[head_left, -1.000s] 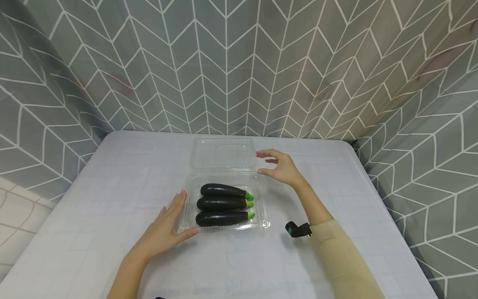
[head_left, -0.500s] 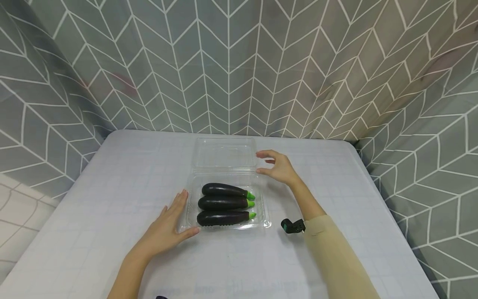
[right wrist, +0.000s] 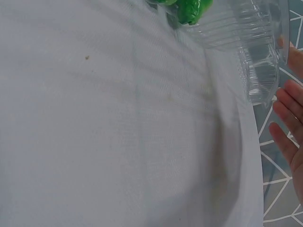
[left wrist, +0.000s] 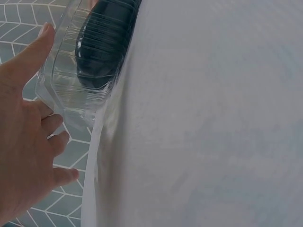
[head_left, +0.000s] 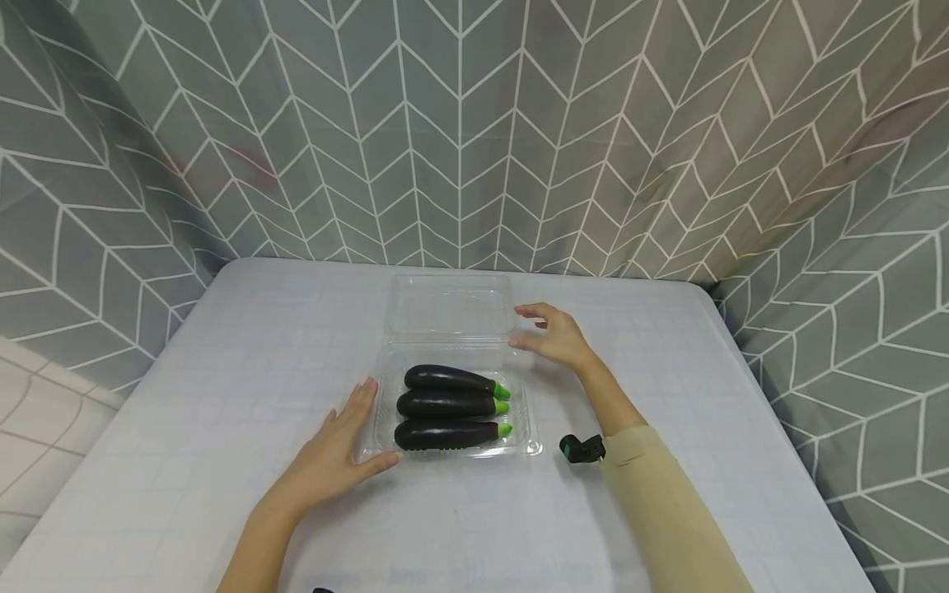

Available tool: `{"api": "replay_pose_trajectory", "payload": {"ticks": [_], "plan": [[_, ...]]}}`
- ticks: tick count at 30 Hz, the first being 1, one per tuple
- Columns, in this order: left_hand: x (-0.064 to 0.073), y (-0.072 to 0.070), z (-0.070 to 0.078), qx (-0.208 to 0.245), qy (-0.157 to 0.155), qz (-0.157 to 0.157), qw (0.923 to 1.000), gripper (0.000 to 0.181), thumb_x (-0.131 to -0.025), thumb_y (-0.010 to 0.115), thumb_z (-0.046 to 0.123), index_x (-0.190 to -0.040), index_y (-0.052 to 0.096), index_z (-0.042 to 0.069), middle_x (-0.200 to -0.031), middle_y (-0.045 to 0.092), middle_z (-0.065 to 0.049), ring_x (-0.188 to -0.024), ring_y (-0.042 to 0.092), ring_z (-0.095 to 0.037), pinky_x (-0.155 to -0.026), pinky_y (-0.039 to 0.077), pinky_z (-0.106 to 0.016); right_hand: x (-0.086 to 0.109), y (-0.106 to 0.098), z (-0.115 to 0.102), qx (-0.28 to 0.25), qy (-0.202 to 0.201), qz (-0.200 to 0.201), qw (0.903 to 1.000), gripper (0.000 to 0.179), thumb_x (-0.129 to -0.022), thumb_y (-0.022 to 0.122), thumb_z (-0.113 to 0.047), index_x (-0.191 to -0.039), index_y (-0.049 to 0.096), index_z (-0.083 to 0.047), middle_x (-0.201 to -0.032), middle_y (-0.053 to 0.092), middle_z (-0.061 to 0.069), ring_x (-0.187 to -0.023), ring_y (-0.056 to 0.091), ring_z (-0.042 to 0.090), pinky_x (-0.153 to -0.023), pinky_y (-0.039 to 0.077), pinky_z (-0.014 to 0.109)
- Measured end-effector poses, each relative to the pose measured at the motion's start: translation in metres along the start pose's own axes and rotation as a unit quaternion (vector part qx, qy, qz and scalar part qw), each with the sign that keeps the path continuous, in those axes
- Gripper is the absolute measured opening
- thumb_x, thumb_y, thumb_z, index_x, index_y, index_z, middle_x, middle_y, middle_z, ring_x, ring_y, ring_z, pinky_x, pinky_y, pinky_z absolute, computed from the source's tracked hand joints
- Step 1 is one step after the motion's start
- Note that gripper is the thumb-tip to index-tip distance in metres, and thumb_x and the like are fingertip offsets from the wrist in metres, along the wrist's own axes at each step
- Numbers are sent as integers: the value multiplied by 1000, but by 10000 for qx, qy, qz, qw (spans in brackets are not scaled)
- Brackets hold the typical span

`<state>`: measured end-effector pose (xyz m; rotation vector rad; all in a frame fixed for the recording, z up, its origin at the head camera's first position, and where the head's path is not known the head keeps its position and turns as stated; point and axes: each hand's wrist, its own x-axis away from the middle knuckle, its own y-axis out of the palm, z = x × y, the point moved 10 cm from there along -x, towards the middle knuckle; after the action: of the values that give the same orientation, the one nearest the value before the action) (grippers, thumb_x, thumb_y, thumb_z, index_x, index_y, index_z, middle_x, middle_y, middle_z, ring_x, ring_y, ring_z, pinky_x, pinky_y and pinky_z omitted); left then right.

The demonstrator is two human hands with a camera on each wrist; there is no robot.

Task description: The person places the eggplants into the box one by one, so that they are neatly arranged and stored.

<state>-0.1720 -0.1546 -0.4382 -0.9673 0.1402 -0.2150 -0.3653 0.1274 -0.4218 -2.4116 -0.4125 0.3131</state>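
Observation:
Three dark eggplants with green stem ends, the back one (head_left: 448,378), the middle one (head_left: 445,403) and the front one (head_left: 445,434), lie side by side in a clear plastic clamshell container (head_left: 532,448). Its lid (head_left: 451,306) is folded back flat behind them. My left hand (head_left: 326,461) rests at the container's left side, fingers straight and thumb spread toward the front corner. At the right, by the hinge, my right hand (head_left: 558,338) has thumb and fingers apart with nothing between them. The right wrist view shows green stem ends (right wrist: 193,9) and the right hand (right wrist: 289,113) beside the clear plastic.
A white cloth covers the table (head_left: 222,371). A small black device (head_left: 582,449) sits at the right sleeve (head_left: 667,502). Patterned grey curtains (head_left: 460,140) hang behind and at both sides.
The right thumb has moved slightly left toward the container's edge, and the right forearm has shifted a little inward. The left hand stays at the container's side. The whole head view has drifted slightly.

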Motion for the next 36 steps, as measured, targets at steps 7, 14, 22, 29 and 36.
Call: {"api": "replay_pose_trajectory", "payload": {"ticks": [7,14,22,29,36], "plan": [[0,1,-1,-42,-10,0,10000,106,-82,67,58,-156,7,12,-160,12,-14,-145,13,-34,-112,12,-62,-2,3,5,245,103,-286,9992,70,-78,81,-29,-137,51,-6,-136,53,10,-125,50,28,-103,43,40],[0,2,-1,-53,-14,1,10000,106,-82,68,57,-156,7,12,-160,12,-14,-145,13,-33,-113,12,-61,-2,14,17,-481,470,-866,9940,74,-84,76,-24,-144,40,1,-147,41,16,-134,39,35,-110,34,45],[0,0,-2,-50,0,34,10000,106,-81,68,57,-156,7,12,-160,12,-14,-145,13,-34,-112,13,-62,1,14,3,-1497,505,-1011,9823,82,-82,78,-14,-147,31,4,-150,34,20,-138,31,36,-113,29,46],[-1,1,-4,-74,4,20,10000,107,-81,68,59,-156,6,13,-160,11,-13,-146,12,-32,-113,12,-62,10,0,-27,-1702,144,-411,9844,82,-77,77,4,-144,31,8,-148,34,25,-136,33,38,-110,32,49],[-1,1,-2,-90,27,59,9999,107,-81,68,58,-156,8,12,-160,12,-13,-145,13,-34,-112,13,-63,16,-8,-40,-1875,-340,260,9813,80,-71,76,14,-138,33,10,-147,33,26,-135,34,36,-108,36,49]]}}
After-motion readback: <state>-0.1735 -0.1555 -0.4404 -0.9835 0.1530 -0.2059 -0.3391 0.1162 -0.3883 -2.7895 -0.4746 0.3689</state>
